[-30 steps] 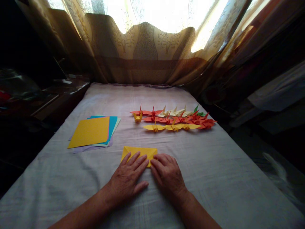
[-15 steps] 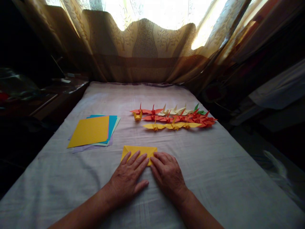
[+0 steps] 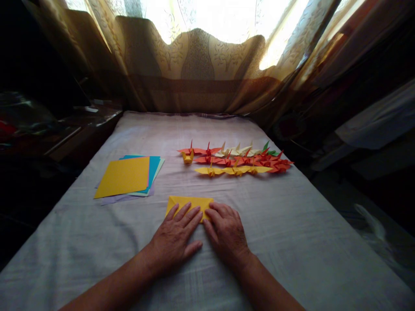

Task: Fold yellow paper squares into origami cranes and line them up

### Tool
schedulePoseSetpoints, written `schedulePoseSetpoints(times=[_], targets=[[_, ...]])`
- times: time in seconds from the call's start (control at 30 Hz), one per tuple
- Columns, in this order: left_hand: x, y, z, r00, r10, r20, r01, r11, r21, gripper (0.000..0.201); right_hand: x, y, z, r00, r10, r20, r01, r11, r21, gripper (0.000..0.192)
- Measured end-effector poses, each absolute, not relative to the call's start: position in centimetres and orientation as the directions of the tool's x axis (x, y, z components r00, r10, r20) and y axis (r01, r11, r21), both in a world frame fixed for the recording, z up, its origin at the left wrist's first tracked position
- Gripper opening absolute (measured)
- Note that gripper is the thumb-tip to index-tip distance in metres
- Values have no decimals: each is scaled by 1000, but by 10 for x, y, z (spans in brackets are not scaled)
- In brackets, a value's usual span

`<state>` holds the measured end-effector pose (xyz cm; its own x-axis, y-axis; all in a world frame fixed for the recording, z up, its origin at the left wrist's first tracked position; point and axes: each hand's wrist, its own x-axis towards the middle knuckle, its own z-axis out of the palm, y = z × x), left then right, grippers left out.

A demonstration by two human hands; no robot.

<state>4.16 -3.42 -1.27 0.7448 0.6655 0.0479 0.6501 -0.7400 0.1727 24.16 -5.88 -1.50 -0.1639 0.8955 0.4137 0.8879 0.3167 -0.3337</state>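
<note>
A folded yellow paper [image 3: 189, 202] lies on the cloth-covered table [image 3: 292, 224] in front of me. My left hand [image 3: 177, 235] lies flat on its near left part, fingers spread. My right hand [image 3: 225, 231] presses its fingertips on the near right edge. The two hands almost touch at the middle of the paper. Only the far strip of the sheet shows beyond my fingers.
A stack of coloured square sheets [image 3: 126, 178], yellow on top, lies to the left. Rows of several folded paper cranes [image 3: 236, 160] in red, orange, yellow, cream and green lie further back to the right. Curtains [image 3: 197, 65] hang at the far end. Dark furniture [image 3: 48, 134] stands left.
Both hands have slid slightly forward over the yellow paper, covering more of it. Nothing else has moved.
</note>
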Motion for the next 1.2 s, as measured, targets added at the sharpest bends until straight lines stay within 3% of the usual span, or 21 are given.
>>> schedulePoseSetpoints(times=[0.57, 0.77, 0.97, 1.2], targets=[[42, -33, -13, 744, 667, 36, 647, -732, 213, 63, 238, -56, -14, -144, 901, 410, 906, 286, -311, 10], [36, -29, -6, 757, 654, 0, 622, -720, 307, 62, 234, -55, -13, -126, 913, 388, 915, 259, -311, 8], [9, -16, -2, 821, 568, 56, 487, -748, 450, 42, 235, -55, -11, -119, 914, 387, 915, 252, -316, 12], [3, -14, -3, 832, 553, 54, 475, -759, 445, 47, 224, -52, -9, -50, 931, 362, 949, 158, -274, 17]])
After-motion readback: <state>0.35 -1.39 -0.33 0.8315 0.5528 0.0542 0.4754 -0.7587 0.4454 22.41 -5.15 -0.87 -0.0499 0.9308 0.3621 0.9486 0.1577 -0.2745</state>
